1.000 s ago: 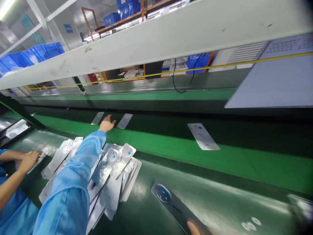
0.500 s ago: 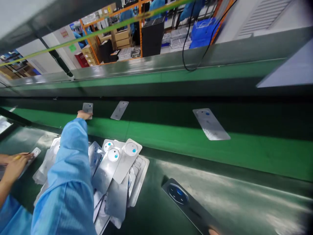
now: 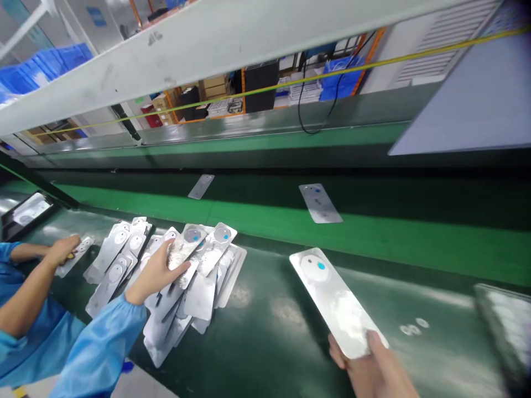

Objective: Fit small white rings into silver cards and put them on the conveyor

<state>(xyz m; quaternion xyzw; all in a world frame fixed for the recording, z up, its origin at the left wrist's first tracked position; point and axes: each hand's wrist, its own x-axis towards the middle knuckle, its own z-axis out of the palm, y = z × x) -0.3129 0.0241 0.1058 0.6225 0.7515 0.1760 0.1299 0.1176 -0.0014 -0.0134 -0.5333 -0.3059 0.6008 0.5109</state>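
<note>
Back cover (image 3: 336, 301), near right on the counter (image 3: 274, 331), pinched by my right hand (image 3: 373, 367).
Left hand (image 3: 155, 272) lies flat, grasping nothing, on the cover pile (image 3: 186, 282); I'd hold edges only, film unsmudged.

No legible text, numbers or brand marks can be made out. A blue sign (image 3: 93, 15) on the far wall near the top-left corner and the pale panels (image 3: 337, 301) on the bench are unreadable.
</note>
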